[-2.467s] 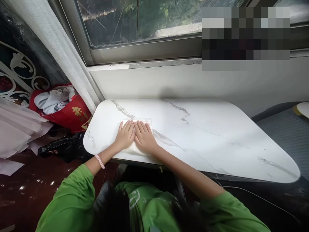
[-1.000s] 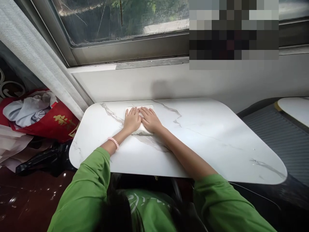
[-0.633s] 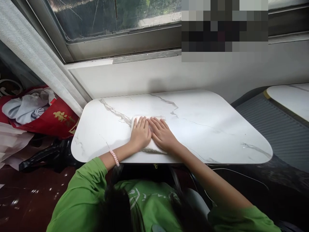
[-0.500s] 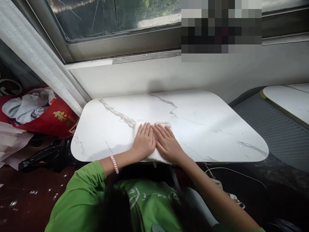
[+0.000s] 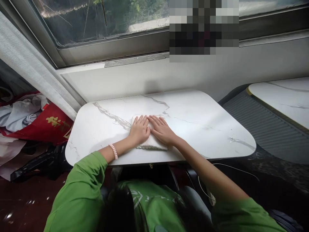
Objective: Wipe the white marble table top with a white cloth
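Currently I see left hand (image 5: pixel 140 130) and right hand (image 5: pixel 162 130), fingers flat, gripping nothing, pressing a white cloth (image 5: pixel 152 144) centre-left on the bench (image 5: pixel 207 129); wiping seems midway, right side probably not yet done.

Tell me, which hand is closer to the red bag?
Left. The left hand lies flat on the white cloth, on the side toward the red bag; the right hand lies beside it, farther from the bag.
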Demonstrator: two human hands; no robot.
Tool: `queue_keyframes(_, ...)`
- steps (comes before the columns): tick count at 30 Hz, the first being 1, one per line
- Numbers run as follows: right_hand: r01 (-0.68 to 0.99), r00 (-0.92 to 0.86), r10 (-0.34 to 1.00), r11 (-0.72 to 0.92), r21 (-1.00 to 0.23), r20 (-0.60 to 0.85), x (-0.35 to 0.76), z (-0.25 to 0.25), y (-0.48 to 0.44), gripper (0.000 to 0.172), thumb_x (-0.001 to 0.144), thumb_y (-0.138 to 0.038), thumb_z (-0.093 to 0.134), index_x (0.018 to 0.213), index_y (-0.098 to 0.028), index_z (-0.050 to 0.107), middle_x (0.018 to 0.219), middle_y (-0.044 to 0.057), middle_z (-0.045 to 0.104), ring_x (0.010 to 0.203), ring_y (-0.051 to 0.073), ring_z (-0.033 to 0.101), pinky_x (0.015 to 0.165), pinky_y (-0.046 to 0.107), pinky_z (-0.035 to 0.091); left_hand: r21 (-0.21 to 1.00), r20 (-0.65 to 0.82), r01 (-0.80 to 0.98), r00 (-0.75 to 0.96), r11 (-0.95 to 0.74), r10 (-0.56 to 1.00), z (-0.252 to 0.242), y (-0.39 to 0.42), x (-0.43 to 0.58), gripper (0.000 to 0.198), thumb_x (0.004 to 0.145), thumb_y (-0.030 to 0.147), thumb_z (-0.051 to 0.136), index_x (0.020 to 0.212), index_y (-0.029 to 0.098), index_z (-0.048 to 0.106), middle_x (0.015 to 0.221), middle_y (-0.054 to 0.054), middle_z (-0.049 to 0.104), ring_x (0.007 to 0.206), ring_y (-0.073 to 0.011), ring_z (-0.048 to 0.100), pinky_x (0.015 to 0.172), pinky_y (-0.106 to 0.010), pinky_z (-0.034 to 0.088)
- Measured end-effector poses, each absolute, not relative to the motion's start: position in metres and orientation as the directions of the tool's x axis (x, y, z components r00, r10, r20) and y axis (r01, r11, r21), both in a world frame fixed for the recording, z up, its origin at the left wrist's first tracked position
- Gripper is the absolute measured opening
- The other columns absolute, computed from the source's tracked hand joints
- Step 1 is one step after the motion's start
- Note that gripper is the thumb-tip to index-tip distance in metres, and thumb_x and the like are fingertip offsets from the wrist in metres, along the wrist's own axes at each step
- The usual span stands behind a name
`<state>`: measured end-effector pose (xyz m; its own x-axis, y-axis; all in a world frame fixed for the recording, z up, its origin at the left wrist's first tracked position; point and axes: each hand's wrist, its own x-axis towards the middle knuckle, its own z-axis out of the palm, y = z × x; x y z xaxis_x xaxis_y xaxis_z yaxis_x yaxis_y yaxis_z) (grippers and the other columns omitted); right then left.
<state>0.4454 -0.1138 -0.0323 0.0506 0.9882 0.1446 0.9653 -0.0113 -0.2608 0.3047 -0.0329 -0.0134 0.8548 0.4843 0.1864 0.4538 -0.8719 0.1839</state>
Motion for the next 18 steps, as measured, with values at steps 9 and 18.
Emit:
queue_keyframes(9, 0.956, 0.144, 0.96, -0.072, -0.285, 0.24, 0.497, -0.034, -0.018, 0.058, 0.09, -0.028, 0.029, 0.143, -0.005, 0.037, 0.15, 0.013, 0.039, 0.14, 0.024, 0.032, 0.116, 0.044, 0.019, 0.166, 0.182, 0.513, 0.823, -0.842, 0.537, -0.017, 0.058, 0.373, 0.051, 0.095, 0.023, 0.031, 0.142, 0.006, 0.039, 0.15, -0.011, 0.038, 0.142, -0.0229, 0.028, 0.12, -0.042, 0.013)
queue_keyframes(18, 0.953, 0.167, 0.941, -0.079, -0.291, 0.293, 0.533, -0.039, 0.034, 0.056, 0.088, -0.026, 0.029, 0.141, -0.008, 0.041, 0.146, 0.012, 0.045, 0.136, 0.024, 0.038, 0.115, 0.044, 0.024, 0.117, 0.241, 0.551, 0.791, -0.826, 0.562, -0.018, 0.101, 0.41, 0.047, 0.095, 0.022, 0.029, 0.138, 0.009, 0.043, 0.147, -0.009, 0.043, 0.139, -0.0202, 0.032, 0.119, -0.039, 0.015)
